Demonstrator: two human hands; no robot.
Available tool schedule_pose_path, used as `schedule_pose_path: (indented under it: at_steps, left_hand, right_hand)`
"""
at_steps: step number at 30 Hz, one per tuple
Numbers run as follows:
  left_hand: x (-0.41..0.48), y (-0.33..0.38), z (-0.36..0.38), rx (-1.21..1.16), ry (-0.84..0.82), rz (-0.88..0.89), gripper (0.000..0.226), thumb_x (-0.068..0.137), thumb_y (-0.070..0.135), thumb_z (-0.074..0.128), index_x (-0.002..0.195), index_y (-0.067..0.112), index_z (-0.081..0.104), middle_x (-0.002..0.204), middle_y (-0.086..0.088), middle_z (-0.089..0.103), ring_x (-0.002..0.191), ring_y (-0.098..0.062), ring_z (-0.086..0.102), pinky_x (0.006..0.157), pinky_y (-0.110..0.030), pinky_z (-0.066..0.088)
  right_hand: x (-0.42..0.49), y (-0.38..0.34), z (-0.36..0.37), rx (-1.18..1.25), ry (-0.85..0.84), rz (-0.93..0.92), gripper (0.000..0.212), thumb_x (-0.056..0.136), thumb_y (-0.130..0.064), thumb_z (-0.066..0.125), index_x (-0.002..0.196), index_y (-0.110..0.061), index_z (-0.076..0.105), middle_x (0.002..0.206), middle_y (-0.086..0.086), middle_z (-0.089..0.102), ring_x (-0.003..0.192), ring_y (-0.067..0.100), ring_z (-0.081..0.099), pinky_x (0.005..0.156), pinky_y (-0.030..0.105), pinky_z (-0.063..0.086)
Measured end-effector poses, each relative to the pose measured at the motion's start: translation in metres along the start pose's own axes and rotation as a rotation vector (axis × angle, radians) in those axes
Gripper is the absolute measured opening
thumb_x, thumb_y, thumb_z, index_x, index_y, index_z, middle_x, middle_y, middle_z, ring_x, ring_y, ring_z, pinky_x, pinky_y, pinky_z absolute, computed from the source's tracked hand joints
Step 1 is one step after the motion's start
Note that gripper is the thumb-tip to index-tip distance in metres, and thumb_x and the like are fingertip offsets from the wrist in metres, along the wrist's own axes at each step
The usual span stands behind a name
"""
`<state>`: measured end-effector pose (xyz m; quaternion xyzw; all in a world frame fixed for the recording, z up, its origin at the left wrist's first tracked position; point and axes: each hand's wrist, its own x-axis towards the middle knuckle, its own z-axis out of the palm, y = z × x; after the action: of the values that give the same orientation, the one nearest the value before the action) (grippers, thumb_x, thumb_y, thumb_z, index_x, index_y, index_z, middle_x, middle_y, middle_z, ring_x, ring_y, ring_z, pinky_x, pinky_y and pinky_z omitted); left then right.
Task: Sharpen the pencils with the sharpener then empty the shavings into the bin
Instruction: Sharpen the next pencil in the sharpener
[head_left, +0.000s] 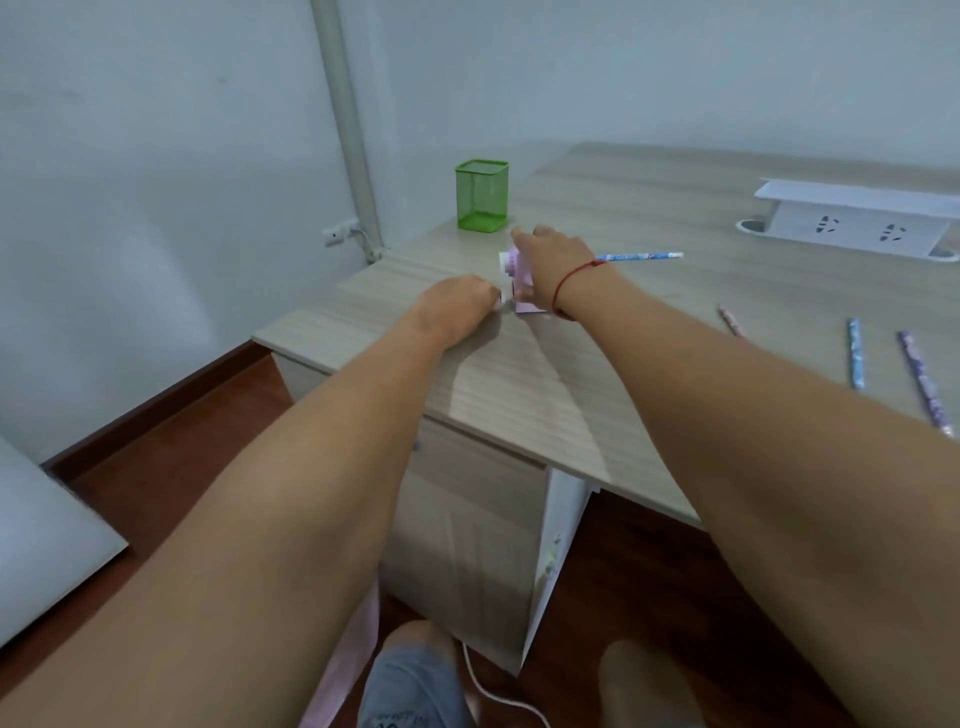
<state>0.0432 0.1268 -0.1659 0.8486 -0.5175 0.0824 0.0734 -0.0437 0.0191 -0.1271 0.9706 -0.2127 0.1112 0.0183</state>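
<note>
A small pink and white sharpener (511, 270) stands on the wooden desk (519, 389) near its left edge. My right hand (550, 262) wraps over the sharpener's top and right side. My left hand (460, 304) is closed on a small white part at the sharpener's lower left, mostly hidden by my fingers. A blue patterned pencil (641, 256) lies on the desk just behind my right wrist. Three more pencils lie to the right: a pink one (730, 319), a blue one (856, 360) and a purple one (924, 389).
A green mesh pen holder (482, 195) stands behind the sharpener. A white pop-up socket block (852, 221) sits at the back right of the desk. A desk cabinet (467, 545) is below, with red-brown floor and a white cable (498, 693) near my knees.
</note>
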Motion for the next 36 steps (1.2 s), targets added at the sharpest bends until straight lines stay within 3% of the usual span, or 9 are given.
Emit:
schedule_pose_path:
  at_steps: [5, 8, 13, 16, 20, 23, 28, 32, 36]
  left_hand:
    - [0.032, -0.010, -0.008, 0.146, -0.037, 0.001, 0.022, 0.087, 0.021, 0.053, 0.100, 0.008, 0.065, 0.104, -0.017, 0.066, 0.095, -0.036, 0.063, 0.076, -0.036, 0.047]
    - [0.041, -0.017, -0.009, 0.208, 0.037, 0.047, 0.018, 0.091, 0.010, 0.047, 0.100, 0.003, 0.061, 0.100, -0.021, 0.065, 0.092, -0.040, 0.063, 0.071, -0.040, 0.045]
    - [0.046, -0.018, -0.008, 0.210, 0.143, 0.030, 0.020, 0.088, -0.003, 0.043, 0.098, -0.003, 0.059, 0.103, -0.026, 0.063, 0.098, -0.043, 0.061, 0.076, -0.045, 0.046]
    - [0.047, -0.015, -0.021, 0.174, 0.219, 0.059, 0.029, 0.088, -0.005, 0.040, 0.108, 0.000, 0.060, 0.108, -0.026, 0.061, 0.103, -0.043, 0.058, 0.080, -0.048, 0.046]
    - [0.040, -0.013, -0.042, 0.218, 0.307, 0.136, 0.027, 0.094, 0.000, 0.038, 0.112, 0.000, 0.058, 0.109, -0.024, 0.061, 0.103, -0.042, 0.058, 0.079, -0.050, 0.045]
    - [0.025, -0.005, -0.039, 0.173, 0.365, 0.098, 0.024, 0.097, 0.004, 0.037, 0.106, -0.002, 0.057, 0.105, -0.024, 0.062, 0.099, -0.042, 0.059, 0.077, -0.048, 0.044]
    - [-0.001, -0.001, -0.029, 0.124, 0.336, 0.079, 0.026, 0.093, 0.002, 0.039, 0.111, 0.006, 0.057, 0.106, -0.019, 0.064, 0.099, -0.039, 0.061, 0.077, -0.048, 0.050]
    - [-0.019, 0.007, -0.005, 0.059, 0.203, 0.023, 0.021, 0.095, 0.014, 0.043, 0.103, 0.000, 0.057, 0.105, -0.024, 0.062, 0.095, -0.040, 0.059, 0.075, -0.045, 0.043]
    - [-0.004, -0.001, 0.002, 0.031, 0.090, 0.015, 0.027, 0.094, 0.016, 0.044, 0.103, 0.002, 0.065, 0.106, -0.025, 0.064, 0.098, -0.040, 0.062, 0.083, -0.045, 0.049]
  right_hand:
    - [0.002, 0.004, 0.002, 0.013, 0.031, -0.017, 0.049, 0.088, -0.020, 0.058, 0.134, -0.013, 0.041, 0.134, 0.014, 0.045, 0.124, 0.035, 0.048, 0.101, 0.043, 0.041]
    - [0.005, 0.005, 0.002, 0.020, 0.018, -0.006, 0.051, 0.088, -0.020, 0.059, 0.135, -0.014, 0.040, 0.134, 0.013, 0.045, 0.123, 0.035, 0.049, 0.099, 0.043, 0.042]
    - [0.007, 0.004, 0.003, 0.022, 0.007, 0.005, 0.055, 0.085, -0.020, 0.063, 0.135, -0.014, 0.040, 0.134, 0.013, 0.044, 0.123, 0.036, 0.049, 0.098, 0.043, 0.043]
    - [0.007, 0.004, 0.003, 0.032, -0.008, 0.023, 0.054, 0.088, -0.020, 0.061, 0.136, -0.014, 0.038, 0.136, 0.014, 0.044, 0.124, 0.037, 0.048, 0.100, 0.044, 0.043]
    - [0.013, 0.000, 0.002, -0.013, -0.023, 0.059, 0.058, 0.085, -0.024, 0.065, 0.136, -0.014, 0.038, 0.134, 0.017, 0.046, 0.125, 0.038, 0.048, 0.102, 0.048, 0.044]
    - [0.013, -0.001, -0.001, -0.010, -0.029, 0.057, 0.052, 0.091, -0.025, 0.057, 0.137, -0.014, 0.037, 0.137, 0.018, 0.044, 0.127, 0.039, 0.045, 0.104, 0.048, 0.042]
    - [0.010, -0.002, -0.005, -0.039, -0.047, 0.044, 0.060, 0.084, -0.027, 0.066, 0.136, -0.013, 0.038, 0.135, 0.018, 0.046, 0.124, 0.040, 0.048, 0.102, 0.048, 0.044]
    - [0.010, -0.004, -0.005, -0.034, -0.035, 0.047, 0.048, 0.091, -0.023, 0.055, 0.136, -0.013, 0.041, 0.135, 0.018, 0.046, 0.124, 0.040, 0.048, 0.102, 0.045, 0.042]
    - [0.008, 0.000, -0.005, -0.036, 0.009, -0.009, 0.047, 0.092, -0.024, 0.053, 0.135, -0.010, 0.041, 0.134, 0.018, 0.048, 0.124, 0.037, 0.049, 0.101, 0.041, 0.040]
